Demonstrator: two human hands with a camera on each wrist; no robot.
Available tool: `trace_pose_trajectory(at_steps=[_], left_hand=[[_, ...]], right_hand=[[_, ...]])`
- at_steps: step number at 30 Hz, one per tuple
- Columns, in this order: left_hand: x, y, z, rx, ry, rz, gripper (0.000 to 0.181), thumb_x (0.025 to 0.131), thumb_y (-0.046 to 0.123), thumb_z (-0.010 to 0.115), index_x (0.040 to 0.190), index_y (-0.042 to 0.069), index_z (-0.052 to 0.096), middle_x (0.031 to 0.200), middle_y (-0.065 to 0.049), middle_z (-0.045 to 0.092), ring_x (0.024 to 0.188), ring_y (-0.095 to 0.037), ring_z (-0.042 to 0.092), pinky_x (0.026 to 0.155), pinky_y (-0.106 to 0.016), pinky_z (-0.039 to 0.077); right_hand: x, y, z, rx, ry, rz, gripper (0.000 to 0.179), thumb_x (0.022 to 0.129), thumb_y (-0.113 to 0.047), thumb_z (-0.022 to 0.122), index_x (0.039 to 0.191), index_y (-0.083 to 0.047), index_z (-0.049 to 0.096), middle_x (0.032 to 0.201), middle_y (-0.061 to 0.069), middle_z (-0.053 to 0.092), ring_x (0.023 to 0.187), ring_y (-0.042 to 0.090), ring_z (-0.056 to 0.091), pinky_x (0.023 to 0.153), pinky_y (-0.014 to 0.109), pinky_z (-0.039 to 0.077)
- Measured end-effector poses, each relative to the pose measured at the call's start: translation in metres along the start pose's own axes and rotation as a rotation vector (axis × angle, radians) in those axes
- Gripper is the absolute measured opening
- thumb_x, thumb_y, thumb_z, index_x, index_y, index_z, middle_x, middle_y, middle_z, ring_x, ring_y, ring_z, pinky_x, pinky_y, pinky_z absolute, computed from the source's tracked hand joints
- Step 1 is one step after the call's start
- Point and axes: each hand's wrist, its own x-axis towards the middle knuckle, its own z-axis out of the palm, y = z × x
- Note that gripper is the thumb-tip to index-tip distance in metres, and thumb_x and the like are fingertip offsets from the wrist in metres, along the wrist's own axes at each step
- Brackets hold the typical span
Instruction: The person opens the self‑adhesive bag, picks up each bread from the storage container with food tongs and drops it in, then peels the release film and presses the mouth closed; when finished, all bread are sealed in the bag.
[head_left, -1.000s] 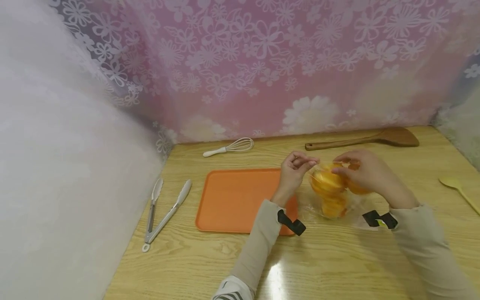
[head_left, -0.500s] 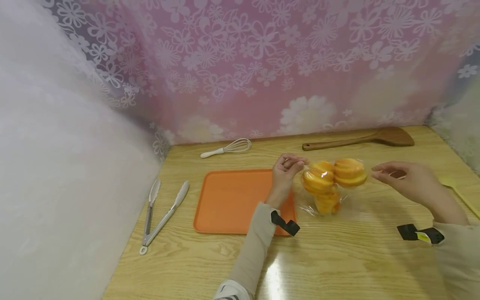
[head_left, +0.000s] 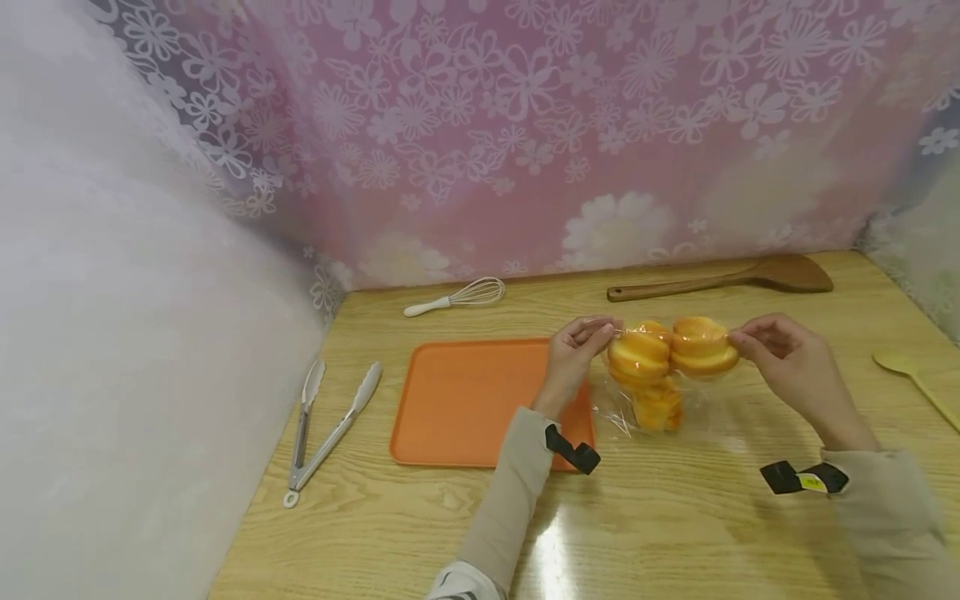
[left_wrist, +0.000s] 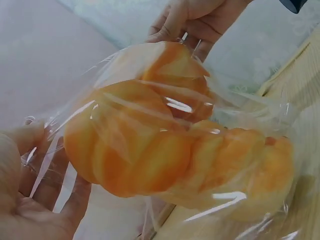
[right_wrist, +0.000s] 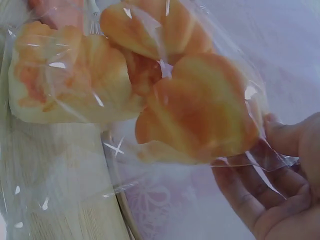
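A clear plastic bag [left_wrist: 235, 197] with three golden-brown bread rolls in it hangs between my hands, right of the orange tray. Two rounded rolls, a left one [head_left: 639, 357] and a right one [head_left: 705, 346], lie side by side at the top. Below them is a lumpier roll [head_left: 658, 406]. My left hand [head_left: 570, 358] pinches the bag's upper left corner, its wrist over the tray's right side. The upper right corner is pinched by my right hand [head_left: 798, 371]. In the right wrist view, the right thumb and fingers [right_wrist: 245, 195] grip the film beside a roll.
The orange tray [head_left: 465, 400] lies left of the bag. Metal tongs [head_left: 330, 442] lie spread at the far left. A white whisk [head_left: 453, 298] and a wooden spatula [head_left: 780, 275] lie along the back, and a yellow spoon [head_left: 915, 375] at the right.
The right hand came off the rolls, swung out to the right, then returned and took hold of the bag's right corner. The left hand keeps its pinch and has shifted slightly left.
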Motion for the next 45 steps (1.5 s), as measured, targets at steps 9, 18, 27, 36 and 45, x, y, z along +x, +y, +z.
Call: trace_pose_trajectory(at_steps=[9,18,27,36,45], left_hand=[[0.001,-0.007,0.006,0.010,0.103,-0.137,0.029,0.096,0.017,0.062,0.119,-0.001,0.066,0.115,-0.020,0.070,0.084,-0.003,0.070,0.072,-0.021,0.058],[0.000,-0.022,0.003,0.031,0.110,-0.305,0.032,0.098,0.028,0.060,0.121,0.007,0.068,0.120,-0.016,0.069,0.104,-0.022,0.071,0.073,-0.026,0.059],[0.005,-0.035,-0.007,0.107,0.180,-0.397,0.031,0.098,0.025,0.060,0.121,0.007,0.068,0.115,-0.017,0.070,0.104,-0.027,0.071,0.077,-0.034,0.060],[0.013,-0.041,-0.012,0.165,0.255,-0.479,0.033,0.097,0.019,0.061,0.127,0.006,0.064,0.103,-0.010,0.075,0.095,-0.024,0.073,0.075,-0.032,0.060],[0.011,-0.038,-0.022,0.118,0.247,-0.476,0.034,0.100,0.020,0.056,0.130,0.004,0.060,0.111,-0.014,0.073,0.103,-0.029,0.071,0.083,-0.035,0.059]], right_hand=[[0.002,0.013,0.005,0.190,0.028,0.055,0.009,0.097,-0.012,0.060,0.099,-0.019,0.065,0.087,-0.030,0.065,0.076,-0.012,0.063,0.064,0.009,0.052],[0.005,0.050,0.009,0.182,-0.079,0.135,0.011,0.100,-0.020,0.056,0.102,-0.029,0.061,0.085,-0.036,0.062,0.071,-0.011,0.062,0.060,0.014,0.054],[0.015,0.071,0.025,-0.023,-0.213,0.181,0.053,0.104,-0.033,0.046,0.134,0.011,0.047,0.096,-0.007,0.071,0.071,-0.008,0.062,0.062,0.024,0.058],[0.031,0.079,0.036,-0.222,-0.300,0.206,0.049,0.105,-0.032,0.041,0.129,0.009,0.053,0.114,0.036,0.058,0.076,0.009,0.058,0.062,0.025,0.048],[0.029,0.082,0.029,-0.098,-0.349,0.246,0.066,0.106,-0.041,0.029,0.140,0.015,0.038,0.126,0.039,0.054,0.076,-0.007,0.056,0.067,0.020,0.051]])
